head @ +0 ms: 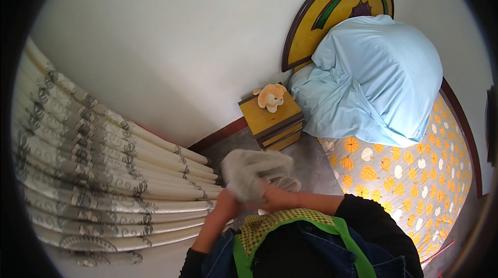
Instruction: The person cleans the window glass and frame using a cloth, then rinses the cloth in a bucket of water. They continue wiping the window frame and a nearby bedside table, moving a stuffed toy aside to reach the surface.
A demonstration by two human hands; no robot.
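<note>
A greyish, thin cloth [249,169], blurred by motion, is bunched up in front of my body. My right hand [276,196] grips its lower part, with some folds of the cloth hanging beyond the fingers. At the cloth's lower left edge is my left hand [229,202], also blurred; whether its fingers are closed on the cloth does not show clearly. Just beyond the cloth stands a wooden nightstand [268,120], with an orange and white plush toy [271,98] on its top.
Patterned curtains [116,177] hang along the left side. At the right, a large light-blue cloth [381,79] covers a bulky heap on a bed with a pumpkin-print sheet [412,169]. A yellow wooden headboard [307,33] stands against the wall. Grey floor [319,169] shows between nightstand and bed.
</note>
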